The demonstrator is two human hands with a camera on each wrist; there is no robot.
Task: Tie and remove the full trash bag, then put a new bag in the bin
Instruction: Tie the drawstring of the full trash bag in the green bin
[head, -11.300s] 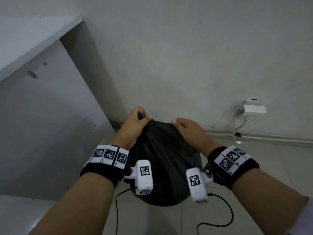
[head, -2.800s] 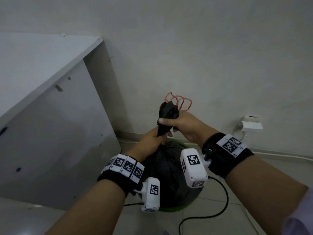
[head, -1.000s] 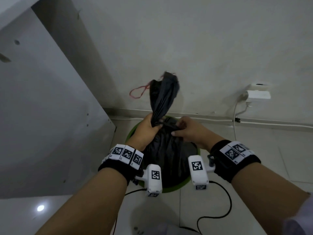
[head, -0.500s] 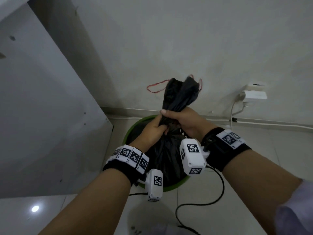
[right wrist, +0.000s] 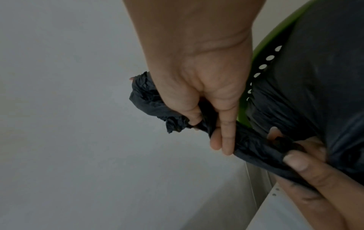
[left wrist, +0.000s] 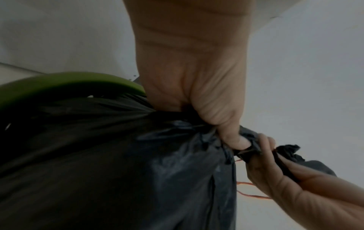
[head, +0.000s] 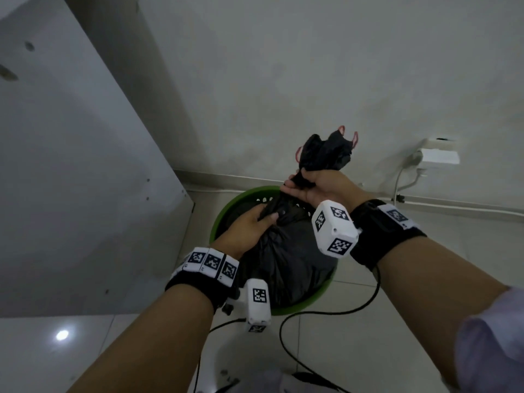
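The right hand (head: pixel 320 185) has its fingers (right wrist: pixel 226 137) curled around the twisted neck of the black trash bag (head: pixel 286 262). The left hand (head: pixel 249 225) pinches the neck lower down, thumb (left wrist: pixel 234 137) pressing the gathered plastic. The bag sits inside the green bin (head: pixel 226 205) on the tiled floor (head: pixel 397 321) near the wall (head: pixel 283 66).

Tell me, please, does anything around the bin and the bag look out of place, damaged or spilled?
Nothing stands out. The black trash bag sits in the green bin, with no tear or spill visible. The left hand grips the bag's neck; the right hand grips the twisted top. Black cables trail across the floor.
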